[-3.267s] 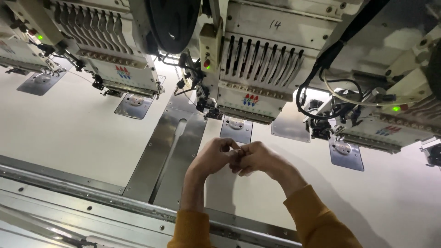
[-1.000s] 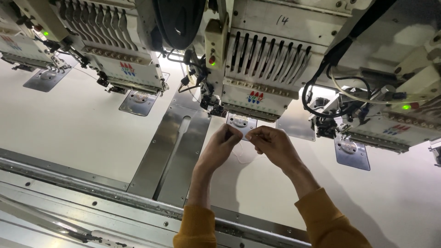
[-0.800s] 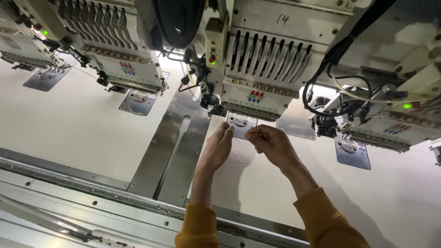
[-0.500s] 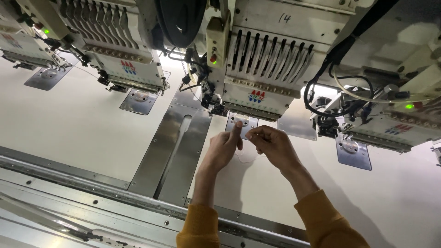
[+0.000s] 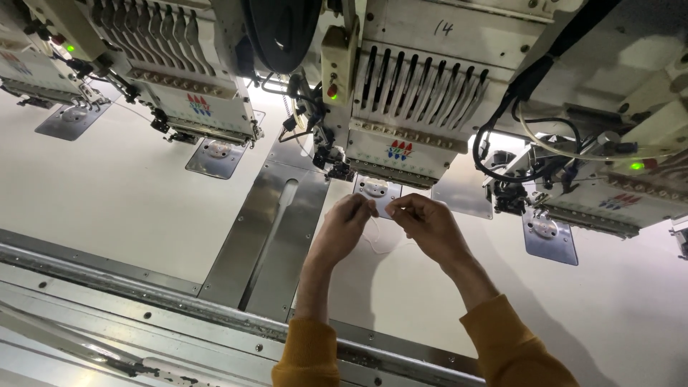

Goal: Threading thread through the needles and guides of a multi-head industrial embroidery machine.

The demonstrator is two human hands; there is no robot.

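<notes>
fabric (image 5: 122, 201), pale and stretched flat, fills most of the view under a row of embroidery heads, and the middle head (image 5: 423, 107) hangs right above the work, its red lamp lit while the heads to either side show green. a long steel plate (image 5: 276, 236) runs down from that head to the grey rail (image 5: 107, 287) at the near edge. since a few seconds ago the two hands have moved up from a spot lower on the cloth to just under the middle head, close to its small needle plate (image 5: 374, 189). the left hand (image 5: 342, 231) and the right hand (image 5: 428, 228) are close together, fingertips pinched from both sides on a small white piece (image 5: 385, 208), likely a bobbin or its case, though it is too small to tell. a thin white thread (image 5: 376, 240) loops down from it onto the fabric. a second ago the hands were slightly lower and the piece was less visible; now it is raised between the fingertips, just beside the needle plate. judging by this, the work appears to have shifted from handling the thread to bringing the piece up to the head. both orange sleeves reach in from the bottom edge.
</notes>
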